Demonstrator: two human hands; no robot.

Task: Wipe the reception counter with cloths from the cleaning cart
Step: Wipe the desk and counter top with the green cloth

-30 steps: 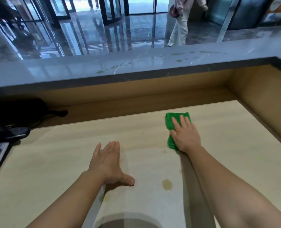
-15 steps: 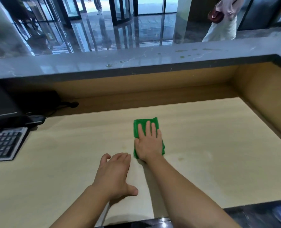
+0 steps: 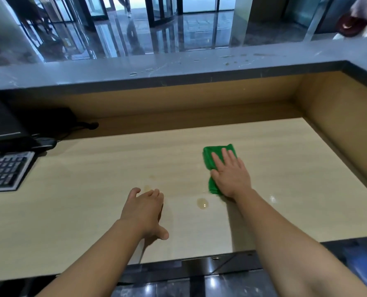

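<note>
A folded green cloth [image 3: 210,159] lies on the light wooden counter top [image 3: 103,168], right of the middle. My right hand [image 3: 229,175] presses flat on the cloth with straight fingers and covers most of it. My left hand [image 3: 145,213] rests on the wood nearer the front edge, fingers relaxed and thumb spread, holding nothing. A yellowish wet spot [image 3: 202,203] sits between the two hands, just below the cloth. A fainter stain [image 3: 147,187] shows above my left fingertips.
A keyboard [image 3: 3,170] and dark equipment with cables [image 3: 43,125] stand at the left. A raised grey stone ledge [image 3: 178,69] with dried marks runs along the back and right. A wooden side wall [image 3: 341,125] closes the right. Beyond, a person walks in the lobby.
My right hand has slid the green cloth to the right across the counter, after moving it left a moment before. My left hand has stayed resting on the wood.
</note>
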